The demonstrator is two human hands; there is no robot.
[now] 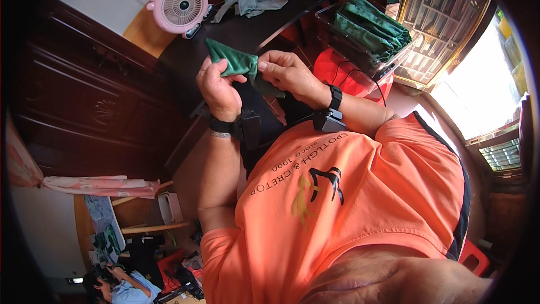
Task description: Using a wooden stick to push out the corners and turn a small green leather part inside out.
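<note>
Between my two hands, raised over the edge of the dark table, is a green velvety piece of fabric. My left hand grips its left part, with a pointed corner standing up above the fingers. At the right end of the piece, my right hand pinches the edge between thumb and fingers. A darker tail of the cloth hangs below the right fingers. Both wrists carry black straps with small boxes.
A pink fan stands on the table beside loose grey-green cloth strips. To the right, a clear bin holds stacked green fabric above a red stool with a hanging black cable. Another person is at lower left.
</note>
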